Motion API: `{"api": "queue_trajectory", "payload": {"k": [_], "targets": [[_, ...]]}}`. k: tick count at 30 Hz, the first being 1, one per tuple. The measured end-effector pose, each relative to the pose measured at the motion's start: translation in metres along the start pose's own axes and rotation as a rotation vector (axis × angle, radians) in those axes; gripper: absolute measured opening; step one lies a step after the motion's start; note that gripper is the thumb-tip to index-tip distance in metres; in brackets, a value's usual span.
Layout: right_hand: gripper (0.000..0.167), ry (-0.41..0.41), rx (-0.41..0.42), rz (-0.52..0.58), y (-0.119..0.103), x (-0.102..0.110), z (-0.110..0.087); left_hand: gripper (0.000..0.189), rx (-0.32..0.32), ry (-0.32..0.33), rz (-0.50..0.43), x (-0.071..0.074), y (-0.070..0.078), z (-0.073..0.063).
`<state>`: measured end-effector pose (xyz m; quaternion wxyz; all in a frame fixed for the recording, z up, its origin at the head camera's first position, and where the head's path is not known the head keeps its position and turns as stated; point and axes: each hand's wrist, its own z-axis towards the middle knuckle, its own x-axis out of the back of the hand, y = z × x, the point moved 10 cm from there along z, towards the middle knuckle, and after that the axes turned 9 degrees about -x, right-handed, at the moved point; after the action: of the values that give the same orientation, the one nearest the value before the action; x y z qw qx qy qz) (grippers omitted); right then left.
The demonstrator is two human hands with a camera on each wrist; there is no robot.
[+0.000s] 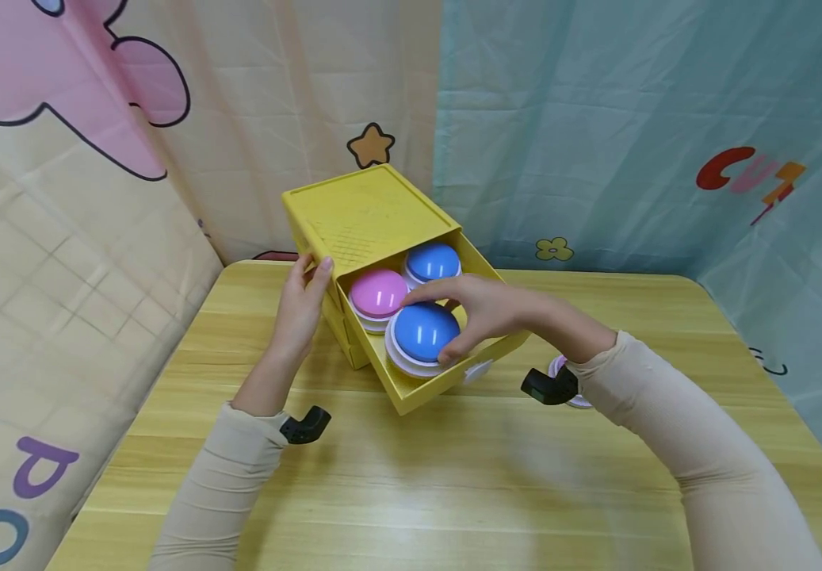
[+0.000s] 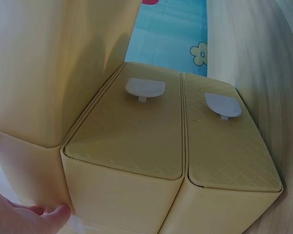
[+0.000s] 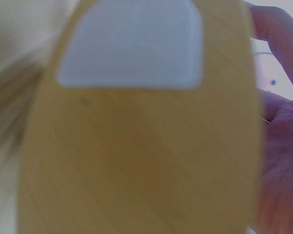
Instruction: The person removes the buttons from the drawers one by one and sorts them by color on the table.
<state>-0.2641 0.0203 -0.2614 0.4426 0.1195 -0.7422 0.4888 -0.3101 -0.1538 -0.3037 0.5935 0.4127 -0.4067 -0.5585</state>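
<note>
Head: we've the right hand [image 1: 485, 309] pinching the front blue-domed container [image 1: 426, 331], directly beneath its fingers in the open drawer [image 1: 428, 390]. Left wrist: the left hand [image 2: 22, 212], loosely spread, touches the yellow cabinet [image 2: 122, 195]. Right wrist: drawer front hides our container.

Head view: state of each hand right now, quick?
Left hand: open, against the cabinet.
Right hand: closed, holding the nearer blue dome.
</note>
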Motion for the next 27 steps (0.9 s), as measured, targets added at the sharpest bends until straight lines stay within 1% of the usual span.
{"api": "queue_trajectory", "payload": {"k": [3,6,10,14,17,20,24,27], "targets": [[0.066,0.07,0.014,-0.017,-0.004,0.017,-0.011,0.07,0.0,-0.003,0.0,0.0,0.001,0.0],[0.066,0.135,0.011,-0.04,-0.006,0.033,-0.025,0.071,0.002,-0.007,-0.003,0.0,0.001,0.0],[0.066,0.19,-0.015,-0.047,-0.005,0.05,-0.048,0.072,0.006,-0.012,-0.004,-0.001,0.0,0.0],[0.066,0.24,-0.038,-0.074,-0.001,0.06,-0.075,0.07,0.009,-0.011,-0.004,0.0,-0.002,0.001],[0.067,0.285,-0.068,-0.118,0.005,0.063,-0.097,0.069,0.008,-0.009,-0.009,0.0,-0.002,0.001],[0.069,0.322,-0.116,-0.142,0.014,0.061,-0.12,0.069,0.005,-0.009,-0.012,0.0,-0.001,0.001],[0.071,0.365,-0.151,-0.168,0.027,0.053,-0.148,0.07,-0.004,-0.009,-0.012,0.0,0.0,0.001],[0.073,0.401,-0.165,-0.203,0.036,0.042,-0.166,0.071,-0.011,-0.006,-0.009,0.0,0.001,0.001]]}}
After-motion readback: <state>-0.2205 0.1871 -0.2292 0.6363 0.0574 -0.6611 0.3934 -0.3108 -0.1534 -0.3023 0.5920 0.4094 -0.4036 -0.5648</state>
